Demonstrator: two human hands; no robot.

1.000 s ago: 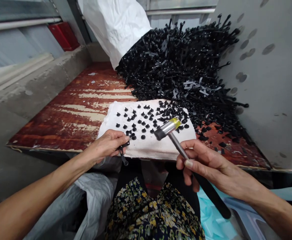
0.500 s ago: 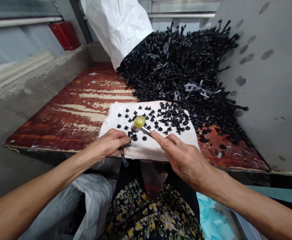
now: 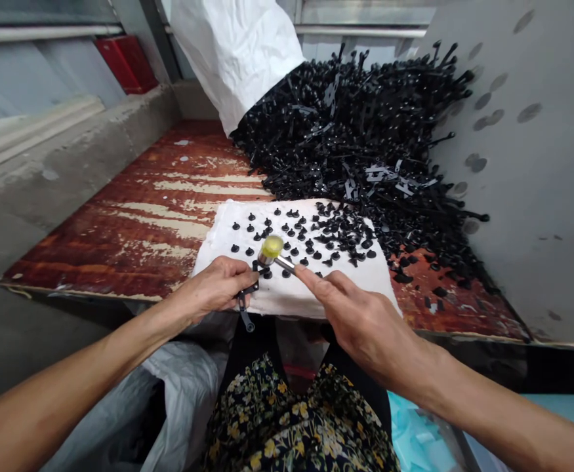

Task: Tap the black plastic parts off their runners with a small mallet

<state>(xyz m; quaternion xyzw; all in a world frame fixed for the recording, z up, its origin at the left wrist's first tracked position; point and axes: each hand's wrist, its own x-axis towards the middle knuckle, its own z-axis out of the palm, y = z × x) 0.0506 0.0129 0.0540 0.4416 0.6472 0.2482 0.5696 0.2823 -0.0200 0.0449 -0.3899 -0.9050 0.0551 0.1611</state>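
Note:
My right hand [image 3: 353, 305] is wrapped round the metal handle of a mallet [image 3: 272, 249] with a yellow face. The mallet head hangs over the white cloth [image 3: 287, 295], right beside my left fingertips. Between thumb and fingers, my left hand [image 3: 222, 285] pinches a black strap-like plastic part [image 3: 245, 313], its holed end jutting past the table edge. The far end of that part lies by a small round black stud [image 3: 267, 273], partly covered by the mallet head. Several more black studs [image 3: 235, 248] stand on the cloth, loosely spaced at left and crowded at right.
A large heap of black plastic parts [image 3: 355, 131] spills from a white sack [image 3: 242, 59] behind the cloth. The worn red-brown table [image 3: 119, 216] has its front edge near my lap. A grey spotted panel [image 3: 537, 196] bounds the right. Below are a pale sack [image 3: 188, 373] and turquoise pieces [image 3: 414, 432].
The mallet head has tilted and dipped slightly left and down, near the stud by my left fingers. My left hand keeps its pinch in nearly the same spot. The whole view shifted a little.

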